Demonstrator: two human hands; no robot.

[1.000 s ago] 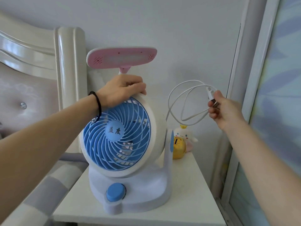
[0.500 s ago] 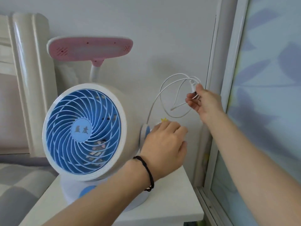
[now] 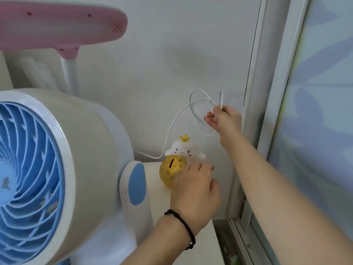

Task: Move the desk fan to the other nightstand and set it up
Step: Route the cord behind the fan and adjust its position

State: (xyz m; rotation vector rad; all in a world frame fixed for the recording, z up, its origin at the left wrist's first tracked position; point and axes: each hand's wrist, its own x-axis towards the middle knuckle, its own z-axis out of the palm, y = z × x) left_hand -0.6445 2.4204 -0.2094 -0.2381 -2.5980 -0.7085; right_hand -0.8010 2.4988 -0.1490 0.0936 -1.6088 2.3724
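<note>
Desk fan (image 3: 57, 169) fills the left half of the frame, standing upright on the white nightstand (image 3: 158, 192) with its blue grille facing the camera and its blue-capped side support at centre. Judging by that, the carrying part of the task looks finished; what remains is the setting up, and the fan shows no sign of running (the blades read as sharp, not blurred).

Its white cable (image 3: 172, 127) leaves the rear of the fan low at centre, rises across the wall and ends in a loose coil at centre right. The right hand (image 3: 224, 121) pinches that coil between thumb and fingers, with the plug end poking up just above the grip. No socket is visible anywhere in the frame, so I cannot tell where the cable is meant to go.

The left hand (image 3: 194, 190), a dark band at its wrist, reaches into the lower centre with fingers loosely spread, resting on or just at a gold round coin bank (image 3: 170, 169) topped by a white plush figure (image 3: 183, 149); whether it actually grips the bank is unclear. A pink lamp head (image 3: 63, 25) hangs in the upper left. Left to do, as I read it: uncoil the cable, plug it in, and switch on.
</note>
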